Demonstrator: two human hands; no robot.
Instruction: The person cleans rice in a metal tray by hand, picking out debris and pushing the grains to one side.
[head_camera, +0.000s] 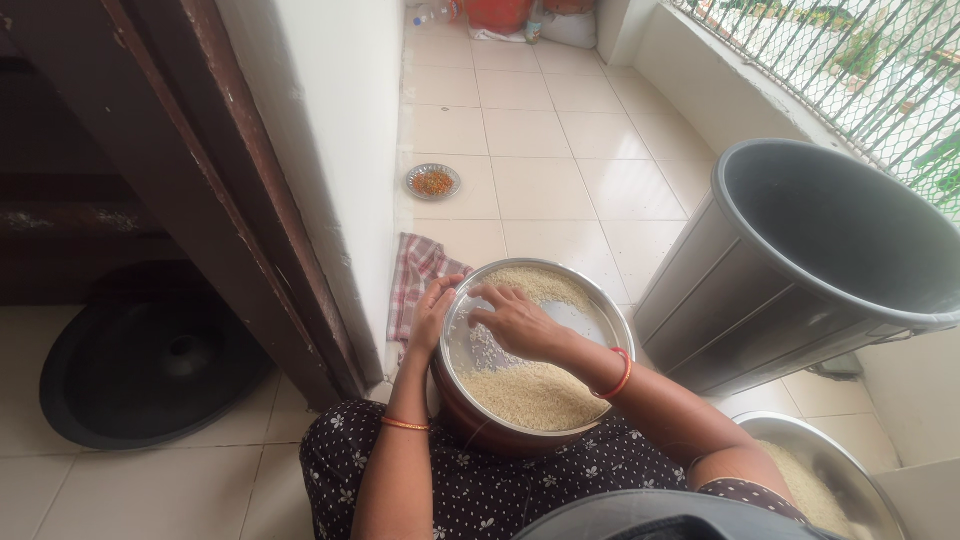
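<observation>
Right hand: fingers spread, flat on bare middle of round steel plate, between two rice heaps. Left hand: pinches plate's left rim. Plate rests on lap; grey bin stands right.

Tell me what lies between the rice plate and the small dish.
Head view: a checked cloth on the floor tiles lies between the rice plate and the small dish.

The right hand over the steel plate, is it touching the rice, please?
Touching: the head view shows the right hand with fingertips pressed into the rice on the steel plate.
</observation>
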